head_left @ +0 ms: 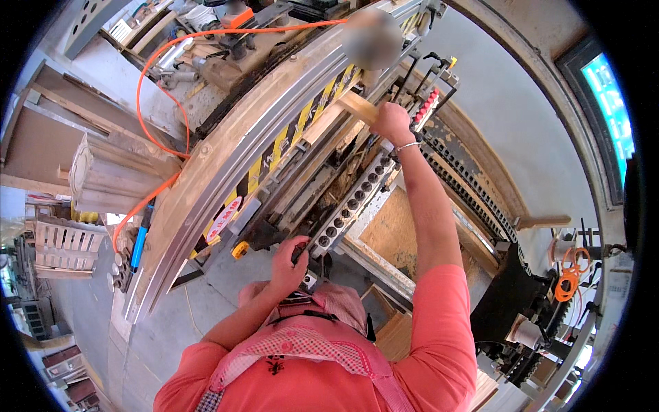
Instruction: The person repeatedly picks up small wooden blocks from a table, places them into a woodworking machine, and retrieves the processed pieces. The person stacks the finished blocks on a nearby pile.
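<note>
My right hand point(393, 123) reaches far forward over the machine, its fingers wrapped round the end of a light wooden piece point(358, 107). That piece meets a pale wooden strip point(324, 126) lying along the yellow-and-black striped beam point(274, 156). Close to my body, my left hand point(288, 266) is closed round a small black knob or handle point(298, 255) at the near end of the machine. Next to it begins a metal bar point(353, 204) with a row of round dark holes. The fingers hide most of the knob.
A curved metal-edged rail point(199, 192) runs along the left, with an orange hose point(139, 89) looping over it. A blue tool point(139, 247) hangs at its near end. Red knobs point(427, 106) stand beyond my right hand; a lit screen point(607, 117) is at far right.
</note>
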`<state>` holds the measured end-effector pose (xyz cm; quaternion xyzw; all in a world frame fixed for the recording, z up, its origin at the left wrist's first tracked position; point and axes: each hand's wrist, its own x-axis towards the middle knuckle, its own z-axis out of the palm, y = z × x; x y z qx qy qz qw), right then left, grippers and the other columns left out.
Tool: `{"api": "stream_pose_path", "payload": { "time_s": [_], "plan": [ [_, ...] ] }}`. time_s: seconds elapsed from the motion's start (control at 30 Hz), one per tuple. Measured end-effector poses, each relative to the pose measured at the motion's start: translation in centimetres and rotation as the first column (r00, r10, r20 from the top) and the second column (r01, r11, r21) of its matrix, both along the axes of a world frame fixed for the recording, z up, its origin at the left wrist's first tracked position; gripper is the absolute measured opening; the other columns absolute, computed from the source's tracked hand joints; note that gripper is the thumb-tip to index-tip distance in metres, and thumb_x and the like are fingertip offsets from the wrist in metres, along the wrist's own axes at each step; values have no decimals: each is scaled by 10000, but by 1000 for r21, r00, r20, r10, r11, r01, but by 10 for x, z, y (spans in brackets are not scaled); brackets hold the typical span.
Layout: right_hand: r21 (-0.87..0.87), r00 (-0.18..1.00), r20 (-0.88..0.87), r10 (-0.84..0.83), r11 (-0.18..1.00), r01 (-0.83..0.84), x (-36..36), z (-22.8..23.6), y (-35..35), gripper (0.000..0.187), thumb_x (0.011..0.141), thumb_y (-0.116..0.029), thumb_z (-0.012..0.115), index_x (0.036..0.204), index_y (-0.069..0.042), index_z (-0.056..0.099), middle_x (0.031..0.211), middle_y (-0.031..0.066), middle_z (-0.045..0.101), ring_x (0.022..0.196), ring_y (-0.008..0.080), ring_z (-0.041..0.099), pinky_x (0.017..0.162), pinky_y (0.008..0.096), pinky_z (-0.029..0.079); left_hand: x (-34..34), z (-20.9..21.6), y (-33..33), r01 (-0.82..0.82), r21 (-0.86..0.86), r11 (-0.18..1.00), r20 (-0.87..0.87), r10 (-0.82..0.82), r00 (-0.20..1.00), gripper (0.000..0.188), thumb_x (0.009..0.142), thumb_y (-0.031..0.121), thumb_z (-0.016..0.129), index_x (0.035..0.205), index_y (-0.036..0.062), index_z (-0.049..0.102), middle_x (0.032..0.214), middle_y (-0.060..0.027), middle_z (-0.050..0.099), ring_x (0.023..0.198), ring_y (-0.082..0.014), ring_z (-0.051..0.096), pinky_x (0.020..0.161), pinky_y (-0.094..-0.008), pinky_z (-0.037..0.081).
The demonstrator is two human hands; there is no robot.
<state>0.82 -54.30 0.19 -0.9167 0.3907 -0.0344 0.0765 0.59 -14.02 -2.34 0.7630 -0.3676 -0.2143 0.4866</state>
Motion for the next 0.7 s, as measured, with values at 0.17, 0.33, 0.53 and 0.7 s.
{"api": "stream_pose_path", "payload": {
  "time_s": [0.17,0.33,0.53,0.7],
  "plan": [
    [58,999,-16,-38,998,39,3,8,5,336,492,-238,758,732,-21,670,774,159,649,737,315,648,664,376,539,0,-2,3,9,25,1000,-10,-9,1000,292,782,30,571,1073,30,559,968,-140,594,893,-254,587,796,-328,453],
    [66,997,-40,-72,995,74,3,14,6,342,505,-225,775,772,-32,684,810,154,659,770,312,653,683,375,539,0,-1,2,22,42,999,-2,-22,1000,298,787,34,577,1084,29,558,1000,-133,601,919,-235,594,818,-319,453],
    [90,994,-73,-84,992,91,6,19,9,357,511,-228,785,801,-42,689,843,149,663,802,309,654,696,370,539,-2,-4,1,-7,20,1000,4,7,1000,297,760,18,572,1055,39,553,931,-150,584,849,-311,581,751,-362,460],
    [99,989,-102,-103,989,113,7,15,5,368,515,-234,795,817,-51,691,860,139,667,816,292,657,709,364,541,0,-6,0,6,19,1000,19,-6,1000,303,753,29,583,1054,46,552,941,-154,586,860,-321,581,753,-367,461]
  ]
}}
